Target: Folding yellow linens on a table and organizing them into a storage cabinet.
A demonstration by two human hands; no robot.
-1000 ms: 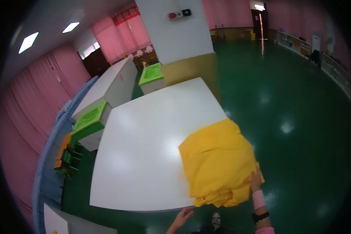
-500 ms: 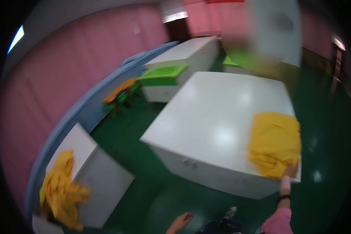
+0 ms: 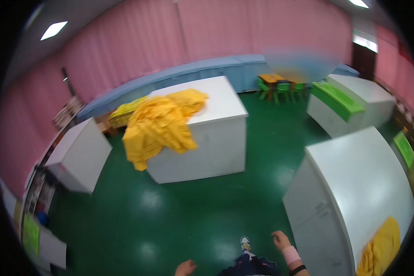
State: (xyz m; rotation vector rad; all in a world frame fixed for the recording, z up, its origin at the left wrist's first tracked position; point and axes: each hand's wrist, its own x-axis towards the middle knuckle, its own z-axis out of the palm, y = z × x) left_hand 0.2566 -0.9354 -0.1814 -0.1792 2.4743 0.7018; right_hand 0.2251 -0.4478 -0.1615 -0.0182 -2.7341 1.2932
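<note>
My left hand (image 3: 185, 267) hangs low at the bottom edge, empty, with loosely bent fingers. To its right, my right hand (image 3: 281, 240), with a pink cuff and a black band at the wrist, hangs empty and relaxed beside a white cabinet (image 3: 354, 170). A folded yellow cloth (image 3: 381, 248) lies on that cabinet's near end, apart from my hand and partly cut off by the view's dark rim. Ahead, a crumpled heap of yellow cloth (image 3: 163, 122) spreads over another white cabinet (image 3: 221, 142) and droops down its front left side.
Green floor (image 3: 207, 207) stretches between me and the cabinets. Farther back are an orange table (image 3: 272, 77) with green chairs (image 3: 282, 89), and a green-topped unit (image 3: 338, 99). A white cabinet (image 3: 80, 154) stands left. Blue low units (image 3: 170, 83) line the pink-curtained wall.
My view has swung left, bringing the heaped yellow cloth toward the middle. My right hand has come away from the folded yellow cloth and now hangs lower, beside the cabinet.
</note>
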